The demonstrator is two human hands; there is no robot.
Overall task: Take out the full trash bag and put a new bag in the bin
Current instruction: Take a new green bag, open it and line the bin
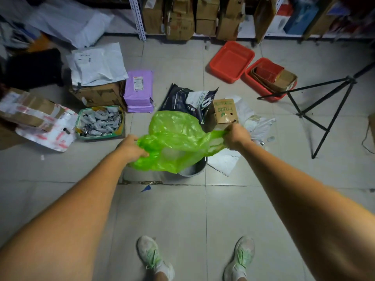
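Head view: a thin green bag (176,138) hangs stretched between the two grips. The left grip (132,148) bunches its near-left edge in curled fingers, and the right grip (236,136) pinches the right edge the same way. Below the bag, between the grips, a grey bin (193,169) stands on the tiled floor, its rim mostly hidden by the plastic.

Just beyond the right grip sits a cardboard box marked "fruits" (224,113), with a dark printed sack (186,98) to its left. Crumpled white paper (223,162) lies under that grip, beside the bin.

Beyond the left grip are a tray of small wrapped items (78,124) and purple parcels (139,88). Far past the right grip stand two red basins (231,59) and a black tripod (324,94).
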